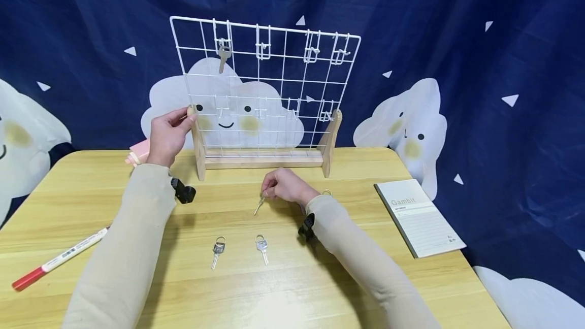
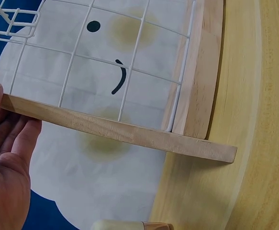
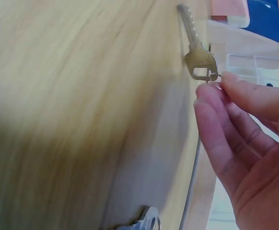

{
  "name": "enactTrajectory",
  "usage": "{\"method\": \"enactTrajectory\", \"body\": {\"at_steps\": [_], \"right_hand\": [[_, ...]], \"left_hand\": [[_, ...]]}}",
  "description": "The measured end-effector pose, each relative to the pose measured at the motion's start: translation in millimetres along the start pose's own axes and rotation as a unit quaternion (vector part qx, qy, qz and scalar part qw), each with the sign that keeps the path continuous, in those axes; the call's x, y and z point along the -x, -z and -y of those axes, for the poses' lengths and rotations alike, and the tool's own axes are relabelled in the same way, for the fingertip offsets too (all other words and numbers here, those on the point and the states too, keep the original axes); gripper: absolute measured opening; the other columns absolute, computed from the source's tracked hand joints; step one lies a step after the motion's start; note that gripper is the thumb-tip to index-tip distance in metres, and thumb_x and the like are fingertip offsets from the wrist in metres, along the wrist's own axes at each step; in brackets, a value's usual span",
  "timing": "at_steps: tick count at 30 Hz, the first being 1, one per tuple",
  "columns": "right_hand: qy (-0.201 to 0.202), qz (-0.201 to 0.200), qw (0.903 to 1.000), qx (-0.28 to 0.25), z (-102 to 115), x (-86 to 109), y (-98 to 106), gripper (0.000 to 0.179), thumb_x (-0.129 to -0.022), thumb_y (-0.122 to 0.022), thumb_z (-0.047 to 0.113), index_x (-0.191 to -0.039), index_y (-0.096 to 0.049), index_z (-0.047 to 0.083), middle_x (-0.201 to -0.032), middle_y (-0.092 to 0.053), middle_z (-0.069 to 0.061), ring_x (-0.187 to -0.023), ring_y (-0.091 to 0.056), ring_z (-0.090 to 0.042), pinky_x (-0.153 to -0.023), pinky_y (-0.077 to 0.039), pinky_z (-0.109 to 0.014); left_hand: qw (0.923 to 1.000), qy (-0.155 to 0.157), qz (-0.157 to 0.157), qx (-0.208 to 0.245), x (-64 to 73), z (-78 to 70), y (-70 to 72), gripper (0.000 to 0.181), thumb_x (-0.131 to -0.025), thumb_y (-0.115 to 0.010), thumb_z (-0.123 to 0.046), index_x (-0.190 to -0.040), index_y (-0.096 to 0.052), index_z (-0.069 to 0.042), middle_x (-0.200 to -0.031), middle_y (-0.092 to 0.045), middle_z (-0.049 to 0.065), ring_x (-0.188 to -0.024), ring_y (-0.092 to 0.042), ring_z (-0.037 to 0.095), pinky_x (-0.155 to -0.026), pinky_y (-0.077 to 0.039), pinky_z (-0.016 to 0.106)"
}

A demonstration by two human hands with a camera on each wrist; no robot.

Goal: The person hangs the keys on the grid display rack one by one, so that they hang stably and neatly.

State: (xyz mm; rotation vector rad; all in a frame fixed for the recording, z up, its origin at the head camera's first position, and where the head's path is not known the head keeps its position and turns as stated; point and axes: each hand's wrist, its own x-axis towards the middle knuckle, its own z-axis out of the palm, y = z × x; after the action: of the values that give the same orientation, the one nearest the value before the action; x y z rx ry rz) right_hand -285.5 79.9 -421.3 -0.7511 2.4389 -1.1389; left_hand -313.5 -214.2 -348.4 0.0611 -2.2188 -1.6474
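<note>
My left hand [image 1: 168,133] grips the top of the left wooden post [image 2: 120,127] of a stand, thumb on one side and fingers on the other. The stand carries a white wire grid [image 1: 283,29]. Low over the table, in front of the stand, my right hand [image 1: 287,187] pinches the small ring of a key [image 3: 200,60] between thumb and fingertips. The key's blade points away from the hand. Another key [image 1: 224,58] hangs from a hook at the grid's upper left. Two keys with rings, one dark-headed [image 1: 219,248] and one silver [image 1: 262,245], lie nearer on the table.
Several white wire hooks [image 1: 263,51] sit on the grid in two rows. A ring [image 1: 327,192] shows behind my right wrist. A notebook [image 1: 420,217] lies at the right, a red-capped marker [image 1: 68,254] at the left, and a pink object [image 1: 139,151] behind my left wrist.
</note>
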Motion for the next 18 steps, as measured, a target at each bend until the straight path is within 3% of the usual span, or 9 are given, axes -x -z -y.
{"method": "enactTrajectory", "body": {"at_steps": [3,9,16,18], "right_hand": [[0.003,-0.013,0.9991,-0.041,1,2.7,1,0.004,-0.088,-0.069,-0.008,-0.087,-0.069,-0.003,-0.083,-0.07,-0.015,-0.075,-0.068,-0.032,-0.068,-0.06,-0.035],[0.007,-0.053,0.9954,-0.079,10,7.4,5,0.007,-0.087,-0.067,-0.01,-0.091,-0.071,-0.006,-0.082,-0.07,-0.011,-0.079,-0.069,-0.03,-0.072,-0.06,-0.033],[0.031,-0.091,0.9912,-0.091,18,12.1,12,0.011,-0.088,-0.066,-0.011,-0.093,-0.073,-0.005,-0.085,-0.071,-0.01,-0.084,-0.069,-0.036,-0.077,-0.059,-0.043],[0.034,-0.099,0.9915,-0.078,20,13.3,15,0.01,-0.088,-0.067,-0.008,-0.093,-0.074,-0.002,-0.086,-0.072,-0.008,-0.084,-0.069,-0.032,-0.077,-0.059,-0.04]], "left_hand": [[1.0,-0.002,-0.002,-0.002,-0.4,1.6,-1.3,0.041,-0.098,-0.063,-0.025,-0.133,-0.061,-0.003,-0.127,-0.061,0.016,-0.107,-0.058,0.012,-0.093,-0.05,0.023],[1.0,-0.003,0.001,-0.003,-0.8,2.9,-0.4,0.042,-0.098,-0.063,-0.026,-0.133,-0.061,-0.003,-0.126,-0.062,0.016,-0.105,-0.058,0.011,-0.093,-0.05,0.023],[1.0,-0.007,-0.002,0.001,-0.8,3.1,-0.8,0.041,-0.098,-0.063,-0.025,-0.133,-0.061,-0.002,-0.126,-0.062,0.017,-0.105,-0.058,0.011,-0.092,-0.05,0.022],[1.0,-0.006,-0.002,0.002,-0.9,2.8,-0.8,0.041,-0.098,-0.063,-0.025,-0.133,-0.061,-0.002,-0.127,-0.061,0.017,-0.105,-0.058,0.011,-0.092,-0.05,0.022]]}}
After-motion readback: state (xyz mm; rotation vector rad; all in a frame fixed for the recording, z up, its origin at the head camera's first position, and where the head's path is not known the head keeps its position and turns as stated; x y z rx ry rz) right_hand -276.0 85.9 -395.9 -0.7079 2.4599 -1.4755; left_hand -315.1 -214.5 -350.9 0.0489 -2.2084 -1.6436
